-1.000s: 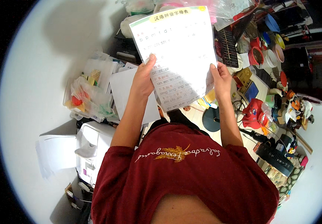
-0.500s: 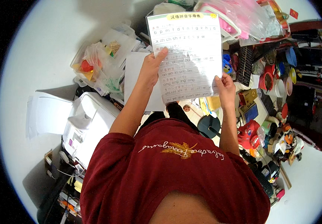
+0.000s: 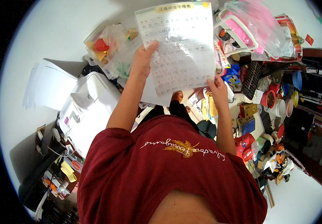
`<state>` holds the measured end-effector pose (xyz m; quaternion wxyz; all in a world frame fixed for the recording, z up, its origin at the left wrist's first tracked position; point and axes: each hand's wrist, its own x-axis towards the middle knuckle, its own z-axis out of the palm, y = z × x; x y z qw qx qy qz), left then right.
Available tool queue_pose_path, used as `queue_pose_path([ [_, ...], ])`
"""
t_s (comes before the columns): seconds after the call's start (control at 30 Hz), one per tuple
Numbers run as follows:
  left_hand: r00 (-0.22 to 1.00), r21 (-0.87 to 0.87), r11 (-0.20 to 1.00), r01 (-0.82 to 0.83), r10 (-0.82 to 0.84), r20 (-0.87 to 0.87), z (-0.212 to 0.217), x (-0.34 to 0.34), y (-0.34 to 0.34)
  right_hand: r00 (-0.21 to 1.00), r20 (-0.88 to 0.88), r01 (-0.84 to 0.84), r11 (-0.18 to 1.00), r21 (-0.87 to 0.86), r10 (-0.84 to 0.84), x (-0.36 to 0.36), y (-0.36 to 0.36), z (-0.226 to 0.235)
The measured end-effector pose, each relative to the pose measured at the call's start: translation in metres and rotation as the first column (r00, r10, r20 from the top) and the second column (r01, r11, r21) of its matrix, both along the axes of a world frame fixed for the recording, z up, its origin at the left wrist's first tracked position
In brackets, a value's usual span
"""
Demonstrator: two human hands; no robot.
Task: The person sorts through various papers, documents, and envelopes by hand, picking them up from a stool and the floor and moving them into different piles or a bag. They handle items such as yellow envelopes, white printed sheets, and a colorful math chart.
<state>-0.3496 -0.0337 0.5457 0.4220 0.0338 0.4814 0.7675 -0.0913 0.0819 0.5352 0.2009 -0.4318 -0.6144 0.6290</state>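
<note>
A glossy laminated letter chart, white with rows of dark print and a yellow heading, is held up before me. My left hand grips its left edge, the thumb lying on the front. At the lower right corner my right hand pinches the chart between thumb and fingers. Light glares off its middle. Behind and below the chart, a plain white sheet shows in part; whether my left hand also holds it I cannot tell.
A white printer stands at left, with loose paper sheets beside it. Beyond my left hand lies a clear plastic bag of colourful things. To the right are a pink-and-white plastic item, a black keyboard and several small pots.
Both hands have shifted slightly left and the chart sits a little higher in view, tilted so that more glare falls on it. Both grips stay the same.
</note>
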Motion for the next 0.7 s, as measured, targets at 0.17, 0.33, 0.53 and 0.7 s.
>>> queue_pose_path([
  [0.17,0.99,-0.01,0.99,-0.138,0.137,-0.031,-0.006,-0.024,-0.027,0.996,0.064,-0.054,0.997,-0.059,0.058,-0.009,-0.006,-0.009],
  [0.33,0.97,0.011,0.973,-0.229,0.229,-0.084,-0.01,-0.048,-0.055,0.986,0.101,-0.122,0.99,-0.075,0.129,-0.008,-0.009,-0.023],
  [0.53,0.939,0.028,0.942,-0.335,0.336,-0.074,-0.006,-0.082,-0.081,0.978,0.079,-0.186,0.979,-0.081,0.193,-0.003,-0.012,-0.041],
  [0.7,0.878,-0.002,0.884,-0.467,0.464,-0.116,0.017,-0.115,-0.098,0.968,0.14,-0.198,0.977,-0.081,0.208,0.005,-0.012,-0.051],
])
